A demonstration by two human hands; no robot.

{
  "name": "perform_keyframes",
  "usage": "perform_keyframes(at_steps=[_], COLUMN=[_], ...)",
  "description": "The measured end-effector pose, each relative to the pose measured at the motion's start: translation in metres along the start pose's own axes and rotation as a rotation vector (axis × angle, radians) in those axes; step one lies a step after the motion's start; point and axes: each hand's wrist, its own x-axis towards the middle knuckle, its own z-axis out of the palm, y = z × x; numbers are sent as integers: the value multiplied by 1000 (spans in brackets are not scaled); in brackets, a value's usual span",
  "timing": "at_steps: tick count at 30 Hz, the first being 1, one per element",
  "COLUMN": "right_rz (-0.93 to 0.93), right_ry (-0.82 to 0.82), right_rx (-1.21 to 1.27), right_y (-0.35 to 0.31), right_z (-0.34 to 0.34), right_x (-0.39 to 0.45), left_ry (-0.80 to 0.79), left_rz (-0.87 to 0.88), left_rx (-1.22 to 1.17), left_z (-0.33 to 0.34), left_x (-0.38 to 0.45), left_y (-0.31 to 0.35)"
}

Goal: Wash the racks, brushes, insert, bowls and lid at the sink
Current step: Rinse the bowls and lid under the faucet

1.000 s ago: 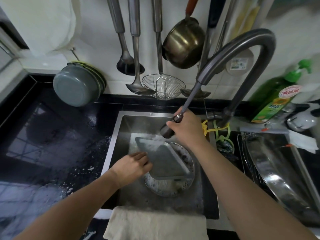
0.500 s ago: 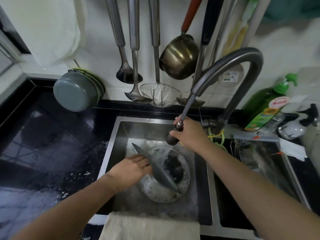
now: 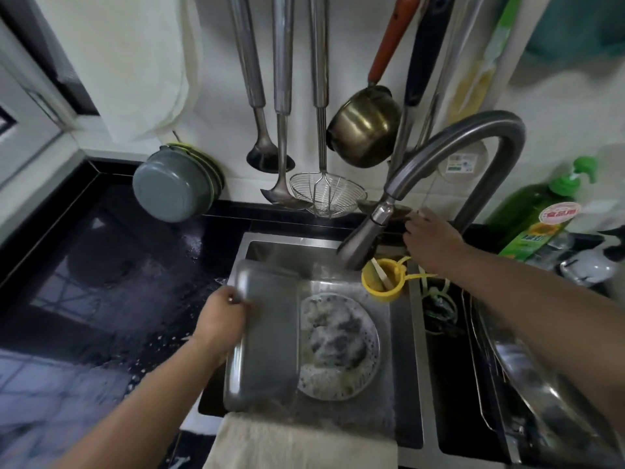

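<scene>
My left hand [image 3: 221, 321] grips the left rim of a rectangular metal tray [image 3: 267, 336] and holds it tilted over the left side of the sink [image 3: 404, 350]. Beside the tray, on the sink floor, lies a round perforated insert [image 3: 338, 343] covered in suds. My right hand [image 3: 429, 240] reaches behind the faucet spout [image 3: 368, 238], near the faucet base; its fingertips are hidden. The spray head points down into the sink. A yellow strainer cup [image 3: 384, 280] hangs at the sink's right rim.
Grey bowls [image 3: 172, 187] lean against the wall on the wet black counter. Ladles, a wire skimmer [image 3: 326, 194] and a brass pot [image 3: 365, 128] hang above. A green soap bottle [image 3: 537, 214] stands right. A metal rack [image 3: 527, 377] fills the right basin. A towel [image 3: 301, 441] drapes the front edge.
My right hand let go of the spray head and moved back toward the faucet base. My left hand turned the tray from edge-on to flat and shifted it left.
</scene>
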Motion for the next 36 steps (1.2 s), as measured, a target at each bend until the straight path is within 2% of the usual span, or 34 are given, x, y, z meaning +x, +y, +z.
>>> perform_keyframes(at_steps=[2, 5, 8, 10, 12, 14, 18, 20, 22, 25, 30, 32, 36], right_rz=[9, 112, 269, 355, 380, 412, 565, 553, 523, 596, 544, 570, 674], right_ry=[69, 129, 245, 198, 147, 202, 363, 387, 381, 388, 482, 601, 684], right_rx=[151, 608, 1090, 1333, 1473, 1558, 1641, 1655, 1588, 1455, 1475, 1449, 1387], right_y=[-5, -28, -61, -86, -108, -123, -112, -100, -92, -86, -82, -84, -84], right_z=[0, -9, -23, -34, -40, -36, -9, 10, 29, 56, 72, 69, 57], right_x=[-11, -50, -117, -165, -203, -230, -282, -310, -335, -364, -388, -382, -361], left_ry=[132, 149, 52, -74, -193, -270, -449, -492, -506, -520, -443, -430, -407], left_rz=[-149, -289, -359, -408, -399, -338, -212, -144, -81, -49, 135, 193, 154], left_rx=[-160, -280, -424, -534, -587, -603, -582, -550, -513, -449, -337, -301, -318], left_z=[-1, 3, 11, 23, 43, 71, 141, 178, 215, 254, 266, 265, 265], left_x=[4, 2, -23, -47, -68, -87, -140, -163, -187, -222, -254, -256, -257], left_y=[-7, -11, -8, -1, 8, 24, 75, 103, 133, 160, 172, 178, 194])
